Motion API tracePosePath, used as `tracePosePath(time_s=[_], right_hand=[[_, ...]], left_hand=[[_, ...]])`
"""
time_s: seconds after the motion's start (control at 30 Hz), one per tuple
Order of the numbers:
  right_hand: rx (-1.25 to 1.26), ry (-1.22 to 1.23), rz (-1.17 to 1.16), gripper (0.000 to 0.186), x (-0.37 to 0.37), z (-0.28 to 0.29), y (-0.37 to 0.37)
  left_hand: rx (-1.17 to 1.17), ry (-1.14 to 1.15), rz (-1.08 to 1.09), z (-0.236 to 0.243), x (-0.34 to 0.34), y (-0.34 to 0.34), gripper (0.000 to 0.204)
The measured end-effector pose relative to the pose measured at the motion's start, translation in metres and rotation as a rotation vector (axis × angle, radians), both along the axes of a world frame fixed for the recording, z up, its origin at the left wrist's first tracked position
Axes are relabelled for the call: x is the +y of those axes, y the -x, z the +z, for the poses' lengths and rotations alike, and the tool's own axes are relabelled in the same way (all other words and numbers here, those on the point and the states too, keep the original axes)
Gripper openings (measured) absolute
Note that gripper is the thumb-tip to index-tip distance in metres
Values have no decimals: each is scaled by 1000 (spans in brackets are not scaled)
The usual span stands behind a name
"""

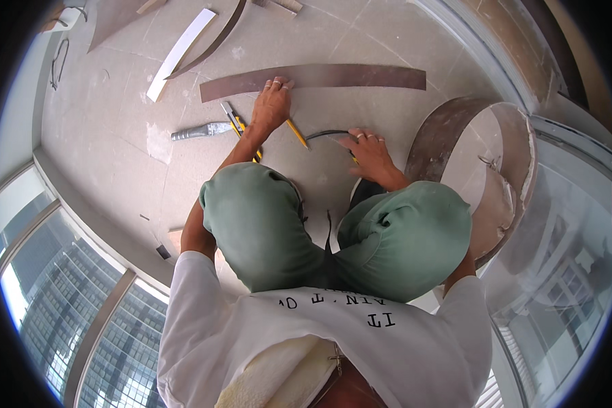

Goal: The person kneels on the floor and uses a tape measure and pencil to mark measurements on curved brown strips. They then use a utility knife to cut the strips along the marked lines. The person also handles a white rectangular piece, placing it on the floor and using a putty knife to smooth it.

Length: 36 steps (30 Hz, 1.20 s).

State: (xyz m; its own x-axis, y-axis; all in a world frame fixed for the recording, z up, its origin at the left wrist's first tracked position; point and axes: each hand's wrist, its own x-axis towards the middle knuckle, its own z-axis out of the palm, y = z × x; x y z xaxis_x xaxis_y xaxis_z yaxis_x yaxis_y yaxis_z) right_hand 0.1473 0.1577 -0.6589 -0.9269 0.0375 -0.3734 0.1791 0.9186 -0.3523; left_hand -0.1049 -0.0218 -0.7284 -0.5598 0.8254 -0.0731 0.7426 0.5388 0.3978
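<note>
My left hand [270, 105] rests with fingers bent together over the lower edge of a flat brown strip [347, 75]. A yellow pencil [299, 136] lies diagonally beside it, partly hidden by that hand. My right hand [374, 156] is curled near a thin dark curved piece [323, 133], over something small with yellow on it, mostly hidden by the fingers. Left of my left hand are a silver utility knife [226, 109], a yellow-and-black tool [239, 124] partly behind my arm, and a grey-handled scraper [190, 134], all lying on the tiled floor.
A bent loop of brown strip [438, 136] stands by the glass panels at right. A white strip [180, 54] and other offcuts lie toward the top. A low ledge and windows [81, 272] bound the left. My bent knees are below my hands.
</note>
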Motion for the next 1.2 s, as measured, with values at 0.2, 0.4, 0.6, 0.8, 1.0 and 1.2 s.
tracePosePath(time_s=[0.2,0.4,0.6,0.8,1.0,1.2], right_hand=[[38,209,-251,56,24,-25,-7],[192,818,-656,60,44,23,49],[219,1108,-822,63,36,38,90],[308,1487,-856,67,21,52,105],[394,1703,-851,55,14,76,109],[220,1365,-762,53,28,106,98]], left_hand=[[-139,-110,-3,14,10,14,33],[-177,-77,58,64,21,21,28],[-72,-155,19,98,28,20,29],[-343,-403,-211,127,43,-1,71],[-582,-402,-221,137,62,-16,100],[-721,-355,-212,154,53,-17,91]])
